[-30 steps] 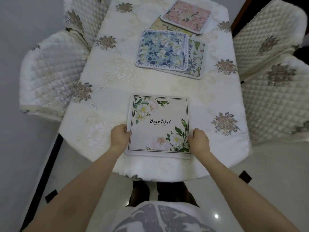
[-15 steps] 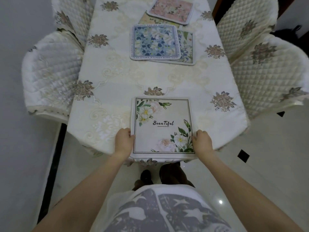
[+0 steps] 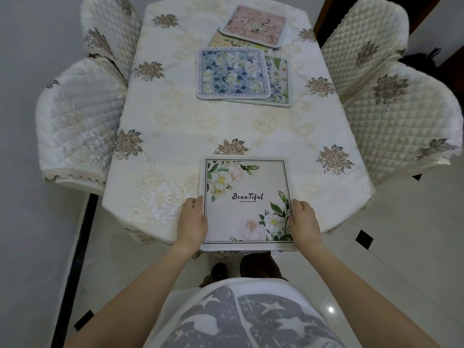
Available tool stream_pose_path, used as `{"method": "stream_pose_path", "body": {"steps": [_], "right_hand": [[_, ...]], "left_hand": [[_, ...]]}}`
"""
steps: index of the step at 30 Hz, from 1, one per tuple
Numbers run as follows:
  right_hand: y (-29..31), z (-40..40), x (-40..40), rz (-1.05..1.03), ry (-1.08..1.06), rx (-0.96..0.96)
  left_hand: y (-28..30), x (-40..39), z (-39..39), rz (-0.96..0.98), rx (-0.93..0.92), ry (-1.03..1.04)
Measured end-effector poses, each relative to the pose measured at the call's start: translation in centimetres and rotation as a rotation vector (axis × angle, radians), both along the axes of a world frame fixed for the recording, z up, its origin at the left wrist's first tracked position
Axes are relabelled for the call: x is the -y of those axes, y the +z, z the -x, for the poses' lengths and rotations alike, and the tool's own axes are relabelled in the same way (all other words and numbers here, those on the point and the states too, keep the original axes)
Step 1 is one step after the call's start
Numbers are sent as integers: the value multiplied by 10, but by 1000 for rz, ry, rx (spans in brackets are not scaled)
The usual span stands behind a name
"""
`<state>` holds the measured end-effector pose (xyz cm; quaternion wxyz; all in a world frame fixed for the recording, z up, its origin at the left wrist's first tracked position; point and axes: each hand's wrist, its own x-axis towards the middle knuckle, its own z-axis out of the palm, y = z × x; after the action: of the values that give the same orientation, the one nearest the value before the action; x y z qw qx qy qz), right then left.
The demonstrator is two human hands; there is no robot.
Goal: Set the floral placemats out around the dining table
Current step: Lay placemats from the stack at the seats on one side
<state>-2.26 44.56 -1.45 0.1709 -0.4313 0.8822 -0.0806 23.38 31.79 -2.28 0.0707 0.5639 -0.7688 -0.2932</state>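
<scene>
The fingers (image 3: 194,203) of the left hand (image 3: 192,222) and those of the right hand (image 3: 305,221) are closed on the side edges of the white-flowered placemat (image 3: 246,200), which is held flat between them at the near edge of the surface (image 3: 195,126). Well beyond the fingers, the blue placemat (image 3: 233,74) and pink placemat (image 3: 254,25) are seen overlapping two others.
</scene>
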Motion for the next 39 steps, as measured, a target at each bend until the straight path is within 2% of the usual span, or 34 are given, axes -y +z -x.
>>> {"method": "stream_pose_path", "body": {"steps": [5,9,12,16,20,25,30,34,39], "right_hand": [[1,-6,17,47,141,33],[-10,-10,28,-68,313,5],[-14,-11,30,-117,347,-2],[-6,-3,40,-97,369,-5],[5,28,83,-46,385,32],[32,79,180,91,411,5],[48,126,281,205,412,-12],[39,157,355,254,396,-7],[8,190,431,217,366,-22]], "left_hand": [[-3,12,10,57,65,-195],[-11,19,17,60,143,-375],[-15,22,20,47,191,-414],[-12,33,28,70,159,-373],[0,71,62,108,125,-325],[28,146,129,162,17,-260],[42,240,191,242,-17,-211],[36,312,224,284,-27,-150],[9,384,241,297,-33,-63]]}}
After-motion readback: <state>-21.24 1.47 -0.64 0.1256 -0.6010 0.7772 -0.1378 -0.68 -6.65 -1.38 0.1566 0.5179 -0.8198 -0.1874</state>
